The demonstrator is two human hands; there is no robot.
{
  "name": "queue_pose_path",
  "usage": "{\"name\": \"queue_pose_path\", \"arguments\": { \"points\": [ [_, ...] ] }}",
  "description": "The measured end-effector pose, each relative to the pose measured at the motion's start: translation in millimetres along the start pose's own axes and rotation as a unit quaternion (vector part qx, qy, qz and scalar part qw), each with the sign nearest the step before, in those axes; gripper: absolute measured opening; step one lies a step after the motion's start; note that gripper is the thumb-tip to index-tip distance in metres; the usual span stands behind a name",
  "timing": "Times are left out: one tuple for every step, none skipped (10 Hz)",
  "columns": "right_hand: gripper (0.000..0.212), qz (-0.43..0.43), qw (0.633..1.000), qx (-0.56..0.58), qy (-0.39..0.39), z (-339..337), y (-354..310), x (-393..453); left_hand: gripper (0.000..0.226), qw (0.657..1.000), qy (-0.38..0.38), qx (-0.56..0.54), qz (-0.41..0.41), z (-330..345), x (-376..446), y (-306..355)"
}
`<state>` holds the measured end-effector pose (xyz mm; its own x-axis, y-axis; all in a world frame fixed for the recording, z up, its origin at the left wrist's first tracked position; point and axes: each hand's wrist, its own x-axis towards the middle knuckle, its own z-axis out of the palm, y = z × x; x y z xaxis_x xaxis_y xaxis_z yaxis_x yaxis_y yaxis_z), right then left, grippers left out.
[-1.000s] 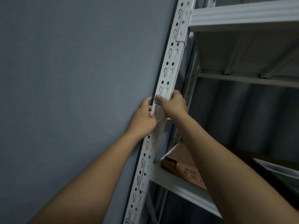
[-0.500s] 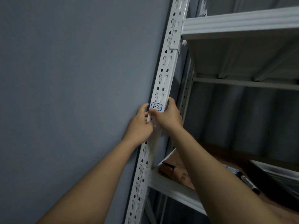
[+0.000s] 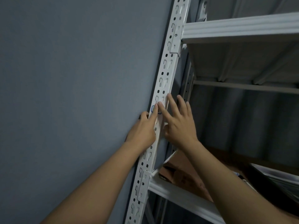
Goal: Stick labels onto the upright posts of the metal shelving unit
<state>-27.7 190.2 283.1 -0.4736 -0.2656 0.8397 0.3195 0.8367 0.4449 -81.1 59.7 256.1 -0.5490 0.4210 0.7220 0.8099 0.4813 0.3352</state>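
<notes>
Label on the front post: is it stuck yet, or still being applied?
Done: the blue-edged label sits on the front post. In hand: the left hand and right hand each press a straight index finger on it, smoothing it down. Left: releasing it; no other label is visible on the posts in view.

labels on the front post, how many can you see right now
1. A blue-bordered label sits on the front post, between the two shelf levels. The left hand and right hand press index fingertips on it, covering most of it. Others may be out of view.
</notes>
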Motion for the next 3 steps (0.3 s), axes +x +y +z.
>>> {"name": "queue_pose_path", "arguments": {
  "points": [
    [0.089, -0.039, 0.997, -0.068, 0.003, 11, 8, -4, 0.083, 0.999, 0.012, 0.029, -0.031, 10, 2, 3],
    [0.087, -0.057, 0.994, -0.095, 0.018, 5, 7, -12, 0.084, 0.999, 0.011, 0.026, -0.025, 14, -5, 4],
    [0.077, -0.059, 0.993, -0.097, 0.025, 0, 4, -7, 0.076, 1.0, 0.019, 0.005, -0.019, 7, -8, 5]
  ]
}}
